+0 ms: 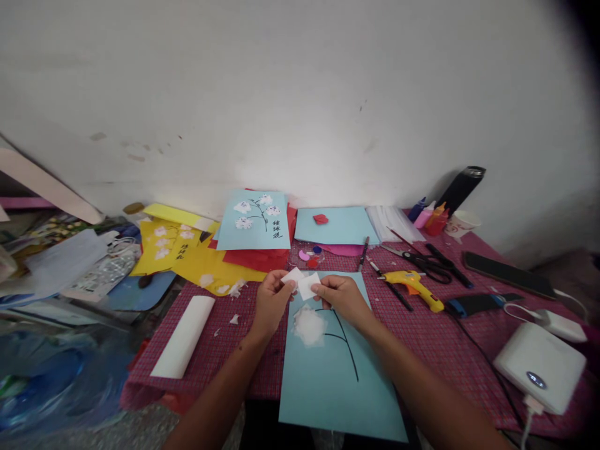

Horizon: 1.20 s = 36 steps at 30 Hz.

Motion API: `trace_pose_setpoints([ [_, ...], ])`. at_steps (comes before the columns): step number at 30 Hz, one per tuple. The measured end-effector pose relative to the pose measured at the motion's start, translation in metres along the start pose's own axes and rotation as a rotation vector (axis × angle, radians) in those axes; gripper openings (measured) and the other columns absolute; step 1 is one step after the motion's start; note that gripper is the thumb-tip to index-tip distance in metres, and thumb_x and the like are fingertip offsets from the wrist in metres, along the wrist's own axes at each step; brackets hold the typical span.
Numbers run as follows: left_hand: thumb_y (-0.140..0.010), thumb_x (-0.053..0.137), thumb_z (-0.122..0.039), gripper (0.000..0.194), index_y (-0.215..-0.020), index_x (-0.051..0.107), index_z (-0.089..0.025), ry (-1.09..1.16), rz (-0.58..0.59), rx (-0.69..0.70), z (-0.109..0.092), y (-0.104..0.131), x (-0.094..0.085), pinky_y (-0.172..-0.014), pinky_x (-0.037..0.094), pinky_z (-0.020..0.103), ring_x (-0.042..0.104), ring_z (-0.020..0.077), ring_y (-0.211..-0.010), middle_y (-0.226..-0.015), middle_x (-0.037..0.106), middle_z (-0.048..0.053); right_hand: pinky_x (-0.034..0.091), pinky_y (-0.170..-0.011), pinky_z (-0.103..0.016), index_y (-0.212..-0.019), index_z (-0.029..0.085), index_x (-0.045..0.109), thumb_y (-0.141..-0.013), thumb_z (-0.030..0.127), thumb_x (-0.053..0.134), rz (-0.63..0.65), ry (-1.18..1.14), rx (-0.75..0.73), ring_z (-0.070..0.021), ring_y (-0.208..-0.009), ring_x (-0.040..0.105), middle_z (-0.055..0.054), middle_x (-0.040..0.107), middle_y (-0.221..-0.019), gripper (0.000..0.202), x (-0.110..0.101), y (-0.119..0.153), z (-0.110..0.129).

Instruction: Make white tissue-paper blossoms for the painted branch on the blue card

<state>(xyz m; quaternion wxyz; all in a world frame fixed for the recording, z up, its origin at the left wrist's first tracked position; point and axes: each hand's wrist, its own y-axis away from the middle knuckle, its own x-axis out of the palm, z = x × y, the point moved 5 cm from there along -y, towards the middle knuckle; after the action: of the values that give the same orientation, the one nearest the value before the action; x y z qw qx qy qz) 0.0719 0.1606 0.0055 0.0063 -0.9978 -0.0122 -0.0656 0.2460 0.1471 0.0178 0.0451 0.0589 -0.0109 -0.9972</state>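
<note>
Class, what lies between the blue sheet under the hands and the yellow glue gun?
A dark pen on the checked cloth, as the head view shows.

Forearms (215,387) cut off, blue plastic (60,375) blurred

Handwritten 绣球花 (277,229) on blue pic (234,237), similar chars (182,252) on yellow pic (150,259).

glue gun (412,289) right of the sheet (340,387), scissors (429,265) behind it, roll (185,337) left
</note>
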Motion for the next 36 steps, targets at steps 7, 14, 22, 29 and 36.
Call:
trace_pose_setpoints([
  [7,-0.081,0.059,-0.035,0.038,-0.115,0.053,-0.021,0.012,0.067,0.044,0.004,-0.001,0.000,-0.049,0.043,0.020,0.057,0.0092,-0.053,-0.074,0.062,-0.001,0.035,-0.045,-0.021,-0.068,0.014,0.068,-0.081,0.041,0.062,0.009,-0.006,-0.011,-0.0096,-0.044,0.048,0.002,0.056,-0.049,0.030,0.000,-0.001,-0.001],
  [14,-0.077,0.058,-0.027,0.021,-0.090,0.068,-0.013,-0.069,0.219,-0.040,0.012,-0.002,0.006,-0.056,0.045,0.024,0.058,0.0118,-0.058,-0.074,0.066,0.004,0.034,-0.046,-0.021,-0.071,0.015,0.067,-0.085,0.044,0.056,0.025,-0.005,-0.037,-0.0098,-0.044,0.046,0.002,0.054,-0.049,0.034,-0.001,-0.002,-0.001],
  [22,-0.079,0.060,-0.030,0.026,-0.094,0.070,-0.013,0.012,0.399,-0.002,0.000,0.006,0.017,-0.069,0.046,0.027,0.059,0.0158,-0.074,-0.083,0.068,0.006,0.034,-0.047,-0.021,-0.077,0.016,0.068,-0.087,0.043,0.054,0.044,0.087,-0.081,-0.0106,-0.046,0.047,0.002,0.055,-0.053,0.032,0.002,-0.003,-0.008],
  [29,-0.079,0.062,-0.038,0.027,-0.080,0.069,-0.013,-0.152,0.289,0.009,0.007,0.002,0.012,-0.061,0.043,0.023,0.054,0.0128,-0.064,-0.071,0.063,0.003,0.036,-0.047,-0.021,-0.073,0.016,0.067,-0.088,0.043,0.052,0.078,0.160,-0.099,-0.0112,-0.048,0.051,0.002,0.056,-0.053,0.034,0.005,-0.002,-0.004],
  [36,-0.074,0.066,-0.039,0.026,-0.073,0.067,-0.013,-0.110,0.234,-0.025,0.005,0.000,0.010,-0.055,0.041,0.022,0.050,0.0109,-0.057,-0.063,0.059,0.000,0.041,-0.049,-0.022,-0.082,0.017,0.066,-0.082,0.045,0.060,0.089,0.057,-0.069,-0.0107,-0.052,0.053,-0.001,0.064,-0.072,0.029,0.005,-0.003,-0.008],
])
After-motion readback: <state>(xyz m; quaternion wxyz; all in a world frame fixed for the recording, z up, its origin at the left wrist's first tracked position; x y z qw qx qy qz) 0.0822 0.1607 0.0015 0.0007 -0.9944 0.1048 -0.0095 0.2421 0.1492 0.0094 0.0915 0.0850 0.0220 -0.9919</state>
